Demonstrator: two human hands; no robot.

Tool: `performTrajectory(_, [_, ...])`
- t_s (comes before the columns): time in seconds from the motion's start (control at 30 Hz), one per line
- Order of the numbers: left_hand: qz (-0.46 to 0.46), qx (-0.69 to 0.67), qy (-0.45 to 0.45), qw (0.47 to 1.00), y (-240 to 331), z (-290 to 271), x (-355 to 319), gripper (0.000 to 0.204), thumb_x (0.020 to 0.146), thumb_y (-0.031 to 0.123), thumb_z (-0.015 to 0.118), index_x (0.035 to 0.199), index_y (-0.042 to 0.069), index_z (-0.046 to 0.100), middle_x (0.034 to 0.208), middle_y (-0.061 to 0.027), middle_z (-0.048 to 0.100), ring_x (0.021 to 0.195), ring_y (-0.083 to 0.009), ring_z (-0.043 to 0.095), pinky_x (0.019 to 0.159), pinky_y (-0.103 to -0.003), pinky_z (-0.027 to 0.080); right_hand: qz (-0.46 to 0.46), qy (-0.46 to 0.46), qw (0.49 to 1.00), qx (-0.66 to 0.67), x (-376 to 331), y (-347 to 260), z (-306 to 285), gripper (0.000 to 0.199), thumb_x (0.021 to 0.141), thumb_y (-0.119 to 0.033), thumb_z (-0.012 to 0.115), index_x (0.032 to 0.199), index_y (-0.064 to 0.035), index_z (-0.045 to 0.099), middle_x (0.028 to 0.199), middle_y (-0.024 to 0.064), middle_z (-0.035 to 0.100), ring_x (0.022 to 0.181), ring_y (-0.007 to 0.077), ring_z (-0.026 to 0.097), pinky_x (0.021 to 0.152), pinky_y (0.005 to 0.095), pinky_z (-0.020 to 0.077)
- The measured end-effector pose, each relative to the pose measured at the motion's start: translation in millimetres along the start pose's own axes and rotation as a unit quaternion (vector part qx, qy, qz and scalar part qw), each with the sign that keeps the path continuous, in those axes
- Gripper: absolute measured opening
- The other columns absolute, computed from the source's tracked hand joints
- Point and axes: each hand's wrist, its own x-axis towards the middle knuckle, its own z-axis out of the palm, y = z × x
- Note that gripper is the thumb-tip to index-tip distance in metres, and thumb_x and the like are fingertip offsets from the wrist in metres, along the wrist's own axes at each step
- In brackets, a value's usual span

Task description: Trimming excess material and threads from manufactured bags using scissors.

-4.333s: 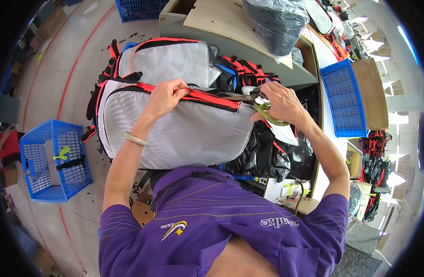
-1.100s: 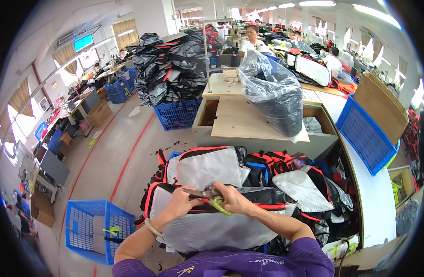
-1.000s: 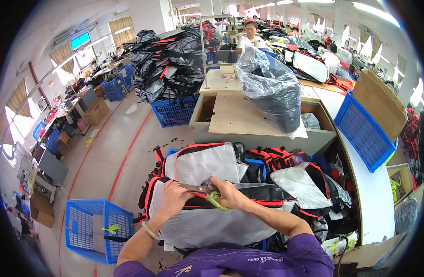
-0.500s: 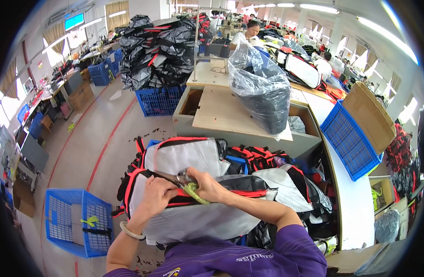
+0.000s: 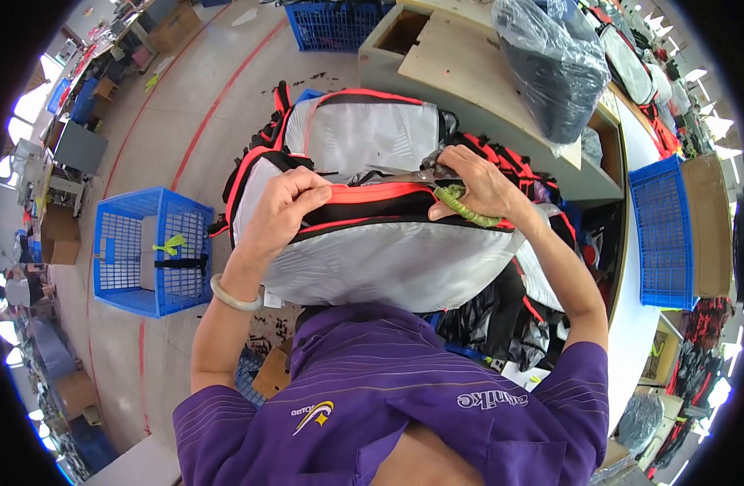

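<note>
Grey bag [image 5: 380,271], sewn, seemingly unfinished: left hand [image 5: 287,209] pinching red trim [image 5: 380,194], ten o'clock; right hand [image 5: 479,185] clasping scissors [image 5: 414,177], two o'clock

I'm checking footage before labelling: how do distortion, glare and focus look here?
Head view: fisheye bending curves the red floor line, with black corners; head view: bright patches wash out at both sides, and the plastic bag shows glare; head view: scissors, left hand and right hand look fairly sharp.
</note>
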Motion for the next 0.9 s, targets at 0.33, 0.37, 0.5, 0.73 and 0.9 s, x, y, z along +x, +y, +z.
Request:
performTrajectory(0.33, [0.047, 0.016, -0.019, 0.999, -0.4, 1.0, -6.5, 0.013, 0.089, 0.007, 0.062, 0.084, -0.004, 0.06, 0.089, -0.0012, 0.053, 0.074, -0.0073, 0.043, 0.067, -0.023, 0.035, 0.0, -0.095, 0.995, -0.007, 17.5, -11.9, 2.4, 0.069, 0.061, -0.056, 0.078, 0.089, 0.0015, 0.054, 0.082, 0.0134, 0.055, 0.082, 0.0353, 0.055, 0.069, 0.0429, 0.0448])
performTrajectory(0.37, [0.046, 0.017, -0.016, 0.999, -0.4, 0.7, -6.9, 0.013, 0.089, 0.007, 0.062, 0.084, -0.004, 0.06, 0.089, -0.0012, 0.053, 0.074, -0.0073, 0.043, 0.067, -0.023, 0.035, 0.017, -0.119, 0.993, -0.003, 19.0, -12.9, 1.9, 0.068, 0.061, -0.056, 0.078, 0.088, 0.0014, 0.054, 0.082, 0.013, 0.055, 0.08, 0.0356, 0.055, 0.067, 0.0432, 0.0445])
performTrajectory(0.5, [0.041, 0.004, -0.013, 0.999, 2.3, 0.8, -6.6, 0.013, 0.088, 0.007, 0.062, 0.083, -0.004, 0.061, 0.086, -0.0029, 0.056, 0.076, -0.0102, 0.047, 0.069, -0.025, 0.038, 0.011, -0.124, 0.992, -0.024, 19.7, -15.2, 2.0, 0.067, 0.061, -0.056, 0.078, 0.086, 0.0011, 0.053, 0.079, 0.0125, 0.055, 0.078, 0.0356, 0.056, 0.065, 0.0434, 0.0439])
performTrajectory(0.73, [0.014, -0.064, -0.017, 0.998, 2.7, 1.4, -5.0, 0.013, 0.088, 0.007, 0.062, 0.083, -0.004, 0.062, 0.088, -0.0031, 0.058, 0.078, -0.0099, 0.049, 0.07, -0.024, 0.039, -0.037, -0.042, 0.998, -0.01, 16.0, -15.4, 7.7, 0.067, 0.057, -0.055, 0.08, 0.084, 0.0002, 0.054, 0.078, 0.0131, 0.054, 0.076, 0.0348, 0.056, 0.063, 0.0428, 0.044])
performTrajectory(0.9, [0.007, -0.08, -0.023, 0.997, 3.5, 3.3, -5.3, 0.013, 0.089, 0.008, 0.062, 0.083, -0.004, 0.062, 0.089, -0.002, 0.056, 0.076, -0.008, 0.045, 0.068, -0.023, 0.035, -0.027, -0.052, 0.998, -0.01, 13.1, -15.5, 8.9, 0.068, 0.056, -0.055, 0.081, 0.085, 0.0004, 0.053, 0.077, 0.013, 0.054, 0.075, 0.0351, 0.055, 0.063, 0.0429, 0.0437])
